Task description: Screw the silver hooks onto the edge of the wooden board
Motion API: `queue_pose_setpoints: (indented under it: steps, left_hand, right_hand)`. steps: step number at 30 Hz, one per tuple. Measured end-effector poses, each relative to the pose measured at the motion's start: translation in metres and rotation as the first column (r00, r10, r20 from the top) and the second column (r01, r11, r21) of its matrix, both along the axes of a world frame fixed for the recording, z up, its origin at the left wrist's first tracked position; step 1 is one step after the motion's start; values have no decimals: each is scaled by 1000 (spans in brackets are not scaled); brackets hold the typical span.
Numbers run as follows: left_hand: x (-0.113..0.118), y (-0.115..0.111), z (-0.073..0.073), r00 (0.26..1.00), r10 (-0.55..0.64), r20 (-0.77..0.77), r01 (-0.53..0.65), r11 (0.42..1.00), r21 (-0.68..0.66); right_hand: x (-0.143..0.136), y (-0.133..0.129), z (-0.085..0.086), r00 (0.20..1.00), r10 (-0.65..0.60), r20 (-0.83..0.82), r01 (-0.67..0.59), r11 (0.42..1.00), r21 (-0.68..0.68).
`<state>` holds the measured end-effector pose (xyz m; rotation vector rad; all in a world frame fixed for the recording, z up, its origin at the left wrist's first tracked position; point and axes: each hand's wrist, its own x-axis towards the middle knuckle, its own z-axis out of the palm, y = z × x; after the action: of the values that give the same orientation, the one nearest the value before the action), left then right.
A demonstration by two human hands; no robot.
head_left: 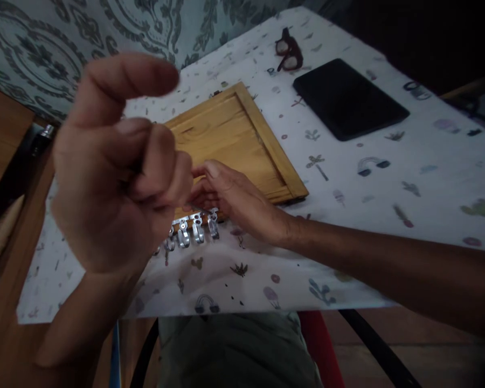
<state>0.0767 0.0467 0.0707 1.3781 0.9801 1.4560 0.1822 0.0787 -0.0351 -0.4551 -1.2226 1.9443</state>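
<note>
My left hand is raised close to the camera, palm toward me. Its index finger curves out, apart from the bent thumb, with nothing visible between them; the other fingers curl toward the palm. Farther down, my right hand rests at the near edge of a framed wooden panel. Its fingers are bent around a thin metal piece, partly hidden by my left hand. Just below those fingers, a row of shiny metal hooks hangs along the panel's near edge; its left end is covered.
A patterned white cloth covers the table. A black tablet-like slab lies at the right rear, and folded eyeglasses rest behind it. Wooden furniture stands at the left, and a patterned wall rises behind the table.
</note>
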Motion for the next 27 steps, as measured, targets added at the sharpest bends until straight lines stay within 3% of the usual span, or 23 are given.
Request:
queue_pose_setpoints:
  steps: [2, 4, 10, 19, 27]
  left_hand:
    - [-1, -1, 5, 992, 126, 6, -126, 992, -2]
    - [1, -2, 7, 988, 151, 8, -151, 988, -19]
    - [11, -2, -2, 979, 171, 112, -164, 984, -71]
    - [6, -4, -14, 985, 172, 9, -172, 985, -10]
    - [7, -8, -19, 985, 173, 17, -173, 984, 50]
  right_hand:
    - [-1, 0, -2, 999, 8, -37, -8, 1000, -3]
    - [-1, 0, -2, 999, 4, -44, -4, 1000, -15]
    - [0, 1, 1, 999, 8, -38, -9, 1000, -15]
    - [1, 1, 1, 1000, 21, -12, -21, 1000, -1]
    - [1, 1, -2, 999, 28, -31, -28, 999, 18]
